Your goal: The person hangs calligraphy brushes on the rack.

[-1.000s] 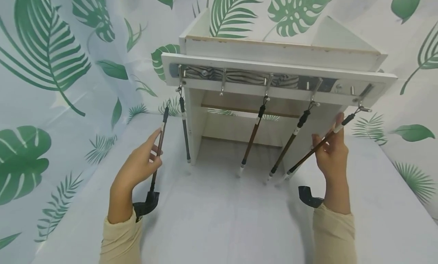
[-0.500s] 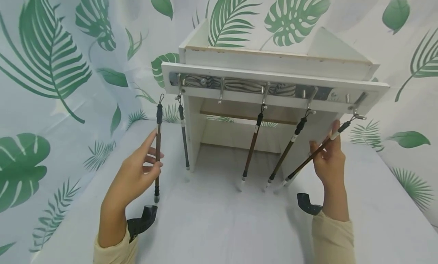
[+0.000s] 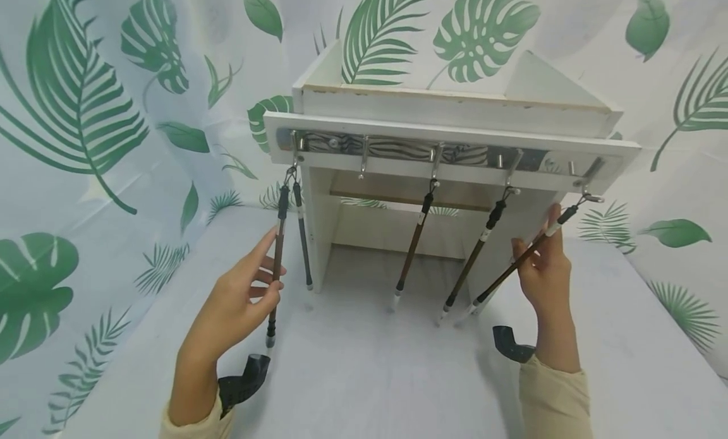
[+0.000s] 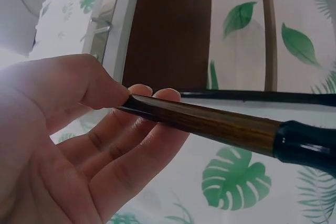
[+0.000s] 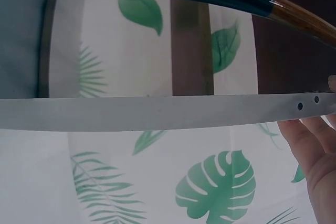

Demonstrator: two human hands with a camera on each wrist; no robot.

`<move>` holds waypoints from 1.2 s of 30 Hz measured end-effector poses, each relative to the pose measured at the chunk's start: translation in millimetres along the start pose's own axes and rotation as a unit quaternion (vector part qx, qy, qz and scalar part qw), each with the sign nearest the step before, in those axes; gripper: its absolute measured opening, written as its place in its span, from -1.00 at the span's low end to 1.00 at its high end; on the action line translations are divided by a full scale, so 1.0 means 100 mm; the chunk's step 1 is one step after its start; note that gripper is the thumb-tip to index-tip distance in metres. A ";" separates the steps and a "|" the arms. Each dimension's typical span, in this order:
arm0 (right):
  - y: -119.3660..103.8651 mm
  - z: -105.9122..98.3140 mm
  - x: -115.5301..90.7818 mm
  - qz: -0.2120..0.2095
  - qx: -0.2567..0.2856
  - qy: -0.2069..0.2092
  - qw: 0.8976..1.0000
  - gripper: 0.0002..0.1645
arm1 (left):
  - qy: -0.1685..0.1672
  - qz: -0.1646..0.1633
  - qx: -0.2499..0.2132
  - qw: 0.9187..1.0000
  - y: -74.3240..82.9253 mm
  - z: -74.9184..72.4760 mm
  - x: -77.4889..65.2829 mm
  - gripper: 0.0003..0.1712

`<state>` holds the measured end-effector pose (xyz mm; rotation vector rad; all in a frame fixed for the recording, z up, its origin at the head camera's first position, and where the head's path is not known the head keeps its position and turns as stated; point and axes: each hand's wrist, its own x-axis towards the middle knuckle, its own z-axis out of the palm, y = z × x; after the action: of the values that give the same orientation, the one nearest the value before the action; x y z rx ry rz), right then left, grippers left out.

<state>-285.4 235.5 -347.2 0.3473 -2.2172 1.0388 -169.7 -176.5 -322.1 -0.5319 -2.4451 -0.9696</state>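
Observation:
My left hand (image 3: 230,309) pinches a calligraphy brush (image 3: 283,205) by its brown handle, bristles down. Its top loop is at the leftmost hook (image 3: 295,147); whether the hook has caught it, I cannot tell. In the left wrist view, thumb and fingertips meet on the handle (image 4: 226,123). Another brush (image 3: 305,243) hangs just behind, at that same hook. Over on the right, my right hand (image 3: 543,281) grips the edge of a white shelf's side panel (image 5: 157,113), thumb on one side and fingers on the other. The rightmost hanging brush (image 3: 503,276) slants in front of that hand.
The white shelf (image 3: 455,107) carries a front rail (image 3: 392,126) with several metal hooks. Two more brushes, a brown one (image 3: 412,252) and a darker one (image 3: 472,262), hang from it. The second hook (image 3: 364,158) is bare. A leaf-print cloth (image 3: 199,66) surrounds the white table (image 3: 387,376).
My left hand first lowers its grip along the brush and straightens it, then carries it right until its loop is at the leftmost hook. The right hand keeps its hold on the shelf.

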 end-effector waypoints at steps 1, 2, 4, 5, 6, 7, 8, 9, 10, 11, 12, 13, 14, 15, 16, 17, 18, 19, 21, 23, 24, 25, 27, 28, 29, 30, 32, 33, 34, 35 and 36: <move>0.00 0.00 0.00 -0.001 -0.001 0.000 1.000 -0.14 | -0.001 0.006 -0.001 1.000 0.00 0.02 0.00 -0.10; -0.01 0.00 -0.01 -0.002 -0.001 0.000 1.000 -0.14 | -0.001 0.013 0.000 1.000 0.00 0.03 0.00 -0.10; 0.00 0.00 -0.01 -0.005 -0.001 0.000 1.000 -0.13 | 0.000 0.027 0.003 1.000 0.00 0.07 0.01 -0.10; 0.00 0.01 -0.02 -0.004 -0.003 0.000 1.000 -0.13 | 0.001 0.032 0.004 0.999 0.01 0.09 0.01 -0.09; 0.01 0.01 -0.02 -0.005 -0.005 -0.001 1.000 -0.14 | 0.001 0.037 0.004 0.999 0.01 0.11 0.01 -0.10; 0.01 0.01 -0.02 -0.005 -0.007 -0.001 1.000 -0.14 | 0.002 0.041 0.002 0.999 0.02 0.13 0.01 -0.10; 0.02 0.01 -0.02 -0.005 -0.008 -0.001 1.000 -0.14 | 0.004 0.045 0.003 0.999 0.02 0.15 0.02 -0.10; 0.02 0.01 -0.02 -0.006 -0.011 -0.001 1.000 -0.14 | 0.007 0.050 0.000 0.999 0.03 0.17 0.02 -0.10; 0.03 0.01 -0.01 -0.006 -0.013 0.000 1.000 -0.14 | 0.008 0.056 -0.004 0.998 0.04 0.19 0.03 -0.11; 0.03 0.01 -0.01 -0.006 -0.015 0.000 1.000 -0.13 | 0.011 0.062 -0.007 0.998 0.05 0.21 0.04 -0.12; 0.03 0.01 -0.01 -0.007 -0.016 0.001 1.000 -0.13 | 0.014 0.070 -0.011 0.997 0.06 0.23 0.04 -0.13; 0.03 0.01 -0.01 -0.008 -0.018 0.001 1.000 -0.13 | 0.018 0.077 -0.013 0.997 0.07 0.24 0.05 -0.13; 0.03 0.01 -0.01 -0.008 -0.019 0.001 1.000 -0.13 | 0.022 0.085 -0.014 0.996 0.08 0.26 0.06 -0.13; 0.03 0.01 -0.01 -0.007 -0.021 0.002 1.000 -0.13 | 0.025 0.094 -0.018 0.995 0.09 0.27 0.06 -0.14; 0.03 0.01 -0.01 -0.005 -0.021 0.001 1.000 -0.13 | 0.029 0.103 -0.020 0.994 0.10 0.29 0.07 -0.14; 0.03 0.00 -0.01 -0.002 -0.020 0.001 1.000 -0.13 | 0.033 0.110 -0.020 0.993 0.10 0.30 0.07 -0.14; 0.02 0.00 -0.01 0.000 -0.019 0.001 1.000 -0.12 | 0.037 0.118 -0.020 0.992 0.11 0.32 0.08 -0.14; 0.02 0.00 -0.01 0.001 -0.018 0.001 1.000 -0.12 | 0.040 0.126 -0.021 0.991 0.11 0.34 0.09 -0.13; 0.01 0.00 -0.01 0.002 -0.014 0.001 1.000 -0.12 | 0.045 0.142 -0.023 0.989 0.11 0.37 0.10 -0.13; 0.01 0.00 -0.01 -0.002 -0.011 0.001 1.000 -0.12 | 0.049 0.153 -0.024 0.987 0.11 0.39 0.11 -0.12; 0.01 0.01 0.00 -0.004 -0.011 0.002 1.000 -0.12 | 0.050 0.158 -0.025 0.986 0.11 0.40 0.11 -0.12; 0.01 0.01 0.00 -0.006 -0.011 0.002 1.000 -0.12 | 0.051 0.161 -0.025 0.985 0.11 0.41 0.12 -0.12; 0.00 0.01 0.00 -0.005 -0.012 0.002 1.000 -0.11 | 0.052 0.163 -0.026 0.985 0.11 0.42 0.12 -0.13; 0.00 0.01 0.00 -0.004 -0.012 0.002 1.000 -0.10 | 0.052 0.165 -0.027 0.985 0.11 0.42 0.12 -0.13; 0.00 0.01 0.00 -0.001 -0.013 0.001 1.000 -0.10 | 0.052 0.164 -0.029 0.985 0.11 0.42 0.12 -0.13; 0.00 0.01 0.00 0.001 -0.014 0.002 1.000 -0.10 | 0.052 0.164 -0.029 0.985 0.11 0.43 0.12 -0.13; 0.00 0.01 0.00 0.001 -0.015 0.002 1.000 -0.09 | 0.053 0.165 -0.030 0.984 0.12 0.43 0.12 -0.12; 0.00 0.01 -0.01 0.000 -0.016 0.002 1.000 -0.09 | 0.054 0.166 -0.030 0.984 0.12 0.44 0.12 -0.13; 0.01 0.00 -0.01 -0.002 -0.016 0.003 1.000 -0.09 | 0.056 0.169 -0.030 0.984 0.12 0.44 0.12 -0.13; 0.01 0.00 -0.02 -0.005 -0.015 0.004 1.000 -0.09 | 0.056 0.170 -0.030 0.983 0.12 0.45 0.12 -0.13; 0.02 0.00 -0.02 -0.008 -0.015 0.004 1.000 -0.10 | 0.056 0.172 -0.029 0.983 0.13 0.46 0.12 -0.13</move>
<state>-284.7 236.4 -349.5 0.3468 -2.2163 0.9949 -185.6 -133.3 -338.4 -0.8611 -2.1370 -0.8996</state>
